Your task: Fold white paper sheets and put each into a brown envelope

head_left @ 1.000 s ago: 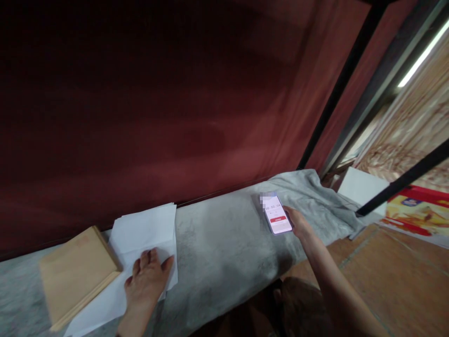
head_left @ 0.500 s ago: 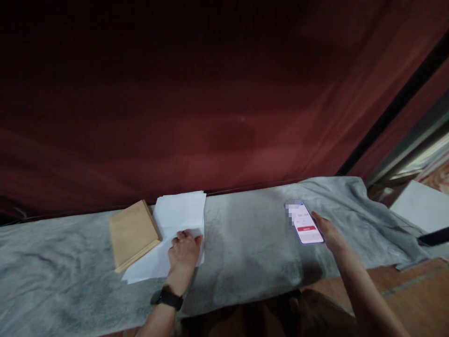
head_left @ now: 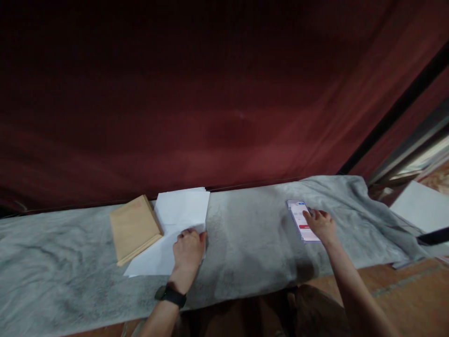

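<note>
My left hand (head_left: 188, 251), with a black watch on the wrist, rests on a stack of white paper sheets (head_left: 175, 220), its fingers curled at the sheets' right edge. A pile of brown envelopes (head_left: 133, 227) lies just left of the sheets, partly on top of them. My right hand (head_left: 320, 224) lies over a lit phone (head_left: 299, 217) on the grey cloth, fingers bent down onto its screen. Both things lie flat on the grey cloth (head_left: 245, 238).
The grey cloth covers a long bench in front of a dark red curtain (head_left: 210, 103). A black pole (head_left: 393, 117) runs up at the right. A white board (head_left: 419, 206) sits beyond the cloth's right end. Brown floor shows at the lower right.
My right hand has slid from the phone's right side onto its screen. My left hand has curled its fingers at the paper's edge. The view has swung left since the earliest frame.
</note>
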The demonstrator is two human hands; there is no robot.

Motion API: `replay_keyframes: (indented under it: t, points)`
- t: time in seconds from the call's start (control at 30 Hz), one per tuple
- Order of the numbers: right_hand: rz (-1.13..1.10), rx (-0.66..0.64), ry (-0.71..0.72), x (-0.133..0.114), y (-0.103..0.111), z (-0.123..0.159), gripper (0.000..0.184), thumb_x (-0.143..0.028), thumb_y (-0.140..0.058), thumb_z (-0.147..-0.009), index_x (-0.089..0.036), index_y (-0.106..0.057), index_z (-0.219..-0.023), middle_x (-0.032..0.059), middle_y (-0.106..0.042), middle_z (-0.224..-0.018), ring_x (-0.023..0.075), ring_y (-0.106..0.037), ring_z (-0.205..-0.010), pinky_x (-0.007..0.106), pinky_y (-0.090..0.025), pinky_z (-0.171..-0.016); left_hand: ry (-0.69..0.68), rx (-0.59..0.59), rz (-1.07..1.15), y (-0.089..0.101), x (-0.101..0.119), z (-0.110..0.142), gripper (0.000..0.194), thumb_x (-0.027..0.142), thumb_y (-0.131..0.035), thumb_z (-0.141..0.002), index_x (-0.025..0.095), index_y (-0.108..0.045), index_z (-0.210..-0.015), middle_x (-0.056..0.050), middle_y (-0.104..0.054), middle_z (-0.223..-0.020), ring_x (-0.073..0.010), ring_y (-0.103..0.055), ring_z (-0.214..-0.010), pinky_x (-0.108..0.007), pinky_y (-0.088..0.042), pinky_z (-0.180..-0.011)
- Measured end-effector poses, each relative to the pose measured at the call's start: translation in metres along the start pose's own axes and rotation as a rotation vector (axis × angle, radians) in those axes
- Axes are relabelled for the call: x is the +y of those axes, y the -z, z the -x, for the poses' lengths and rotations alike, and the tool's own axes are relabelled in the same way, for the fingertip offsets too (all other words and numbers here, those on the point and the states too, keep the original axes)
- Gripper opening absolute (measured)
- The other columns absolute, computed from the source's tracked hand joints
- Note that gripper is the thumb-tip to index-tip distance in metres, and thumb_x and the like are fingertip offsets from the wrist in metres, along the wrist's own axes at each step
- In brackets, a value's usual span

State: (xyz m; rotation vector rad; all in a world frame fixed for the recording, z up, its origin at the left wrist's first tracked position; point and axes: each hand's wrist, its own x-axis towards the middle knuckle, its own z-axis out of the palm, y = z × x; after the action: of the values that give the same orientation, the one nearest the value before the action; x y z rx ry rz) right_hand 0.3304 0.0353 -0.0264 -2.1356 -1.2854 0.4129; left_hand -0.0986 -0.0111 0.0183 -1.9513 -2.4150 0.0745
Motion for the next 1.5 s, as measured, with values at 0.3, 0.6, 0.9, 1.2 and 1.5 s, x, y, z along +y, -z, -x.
replay_keyframes:
  t: [0.3,0.6,0.9,1.2,1.5]
  points:
    - [-0.225,-0.078,0.204,-0.063,-0.042,0.034,0.043,-0.038,-0.054,-0.082,-0.020,-0.070,-0.118,0.0136,-0.066,-0.119,0.0288,-0.062,-0.108,0.045,-0.048,-0.100,0.006,0.038,0.046,0.011,0.001,-0.001,0.039,0.017,-0.032,-0.100,0.008,-0.070,-0.105,-0.018,-0.071,-0.093,-0.0288,-0.073,-0.088,-0.038,-0.055,-0.076]
    - [-0.873,-0.741,-0.053,-0.130,-0.084,0.116,0.042,-0.059,-0.059,-0.085,-0.023,-0.071,-0.103,0.0065,-0.075,-0.098,0.0224,-0.070,-0.084,0.033,-0.057,-0.072,-0.254,-0.051,0.312,0.012,0.090,0.042,0.032,0.018,-0.039,-0.101,0.016,-0.069,-0.113,-0.014,-0.074,-0.101,-0.0227,-0.074,-0.086,-0.030,-0.054,-0.070]
    - [-0.853,-0.643,-0.006,-0.112,-0.071,0.088,0.023,-0.037,-0.068,-0.067,-0.020,-0.069,-0.082,0.0011,-0.072,-0.072,0.0196,-0.066,-0.066,0.029,-0.052,-0.063,-0.377,-0.027,0.582,0.011,0.087,0.042,0.028,0.030,-0.050,-0.098,0.022,-0.071,-0.114,-0.009,-0.073,-0.118,-0.0233,-0.067,-0.111,-0.035,-0.051,-0.098]
    - [-0.642,-0.539,0.090,-0.098,-0.076,0.081,0.024,-0.026,-0.062,-0.070,-0.023,-0.070,-0.092,0.0040,-0.075,-0.085,0.0259,-0.070,-0.083,0.037,-0.057,-0.077,-0.338,-0.022,0.257,-0.037,0.063,0.027,0.064,0.040,-0.050,-0.099,0.012,-0.038,-0.155,-0.018,-0.028,-0.165,-0.0353,-0.027,-0.152,-0.053,-0.029,-0.120]
    - [-0.265,-0.088,0.414,-0.091,-0.088,0.083,0.058,-0.025,-0.050,-0.089,-0.016,-0.045,-0.147,0.0176,-0.059,-0.135,0.0342,-0.057,-0.123,0.058,-0.044,-0.107,-0.325,0.039,0.189,-0.049,0.093,0.040,0.065,0.051,-0.044,-0.101,0.018,-0.038,-0.156,-0.016,-0.028,-0.164,-0.0369,-0.022,-0.153,-0.065,-0.016,-0.121]
